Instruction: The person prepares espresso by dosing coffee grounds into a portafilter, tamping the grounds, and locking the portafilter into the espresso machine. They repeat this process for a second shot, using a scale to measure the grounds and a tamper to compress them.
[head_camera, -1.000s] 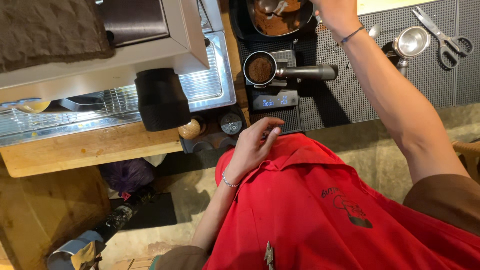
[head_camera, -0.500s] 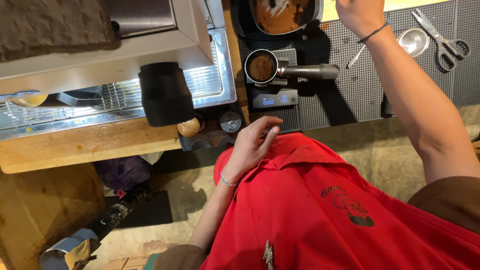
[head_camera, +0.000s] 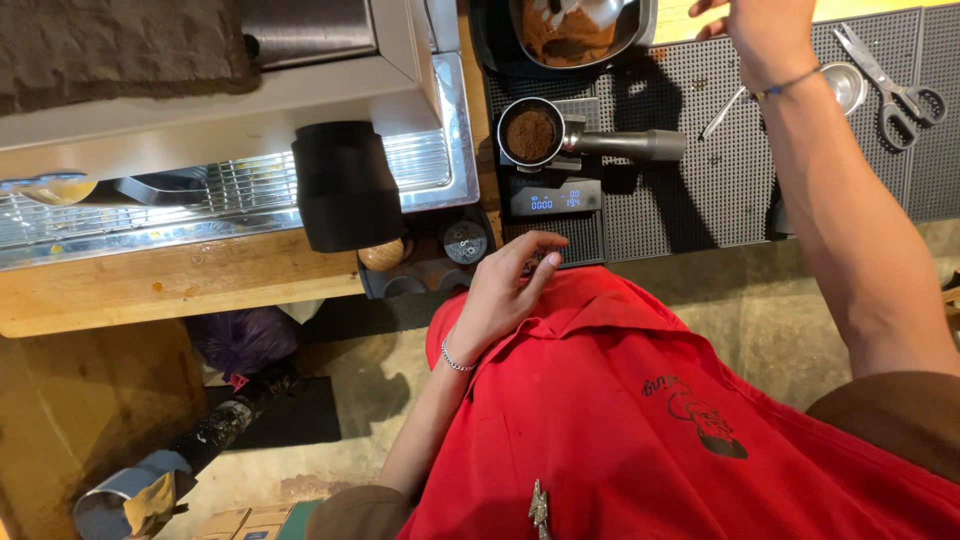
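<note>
My left hand (head_camera: 503, 288) rests at the counter's front edge, against my red apron (head_camera: 650, 420). Its fingers are loosely apart and hold nothing, with the tips close to a small black scale (head_camera: 555, 196) that has a blue display. On the scale lies a portafilter (head_camera: 530, 133) filled with ground coffee, its handle pointing right. My right hand (head_camera: 752, 30) is stretched to the top edge of the view, just right of a metal tray of coffee grounds (head_camera: 632, 32). The frame cuts off its fingers, so what it holds is hidden.
A black ribbed mat (head_camera: 690, 200) covers the counter. On it lie scissors (head_camera: 892, 82) and a small metal cup (head_camera: 846, 86). At left are an espresso machine (head_camera: 200, 100), its drip grate (head_camera: 420, 165), a black cylinder (head_camera: 345, 185), a wooden ledge (head_camera: 170, 285) and small tampers (head_camera: 465, 241).
My right hand has drifted a little to the right above the mat, away from the tray. My left hand has barely moved.
</note>
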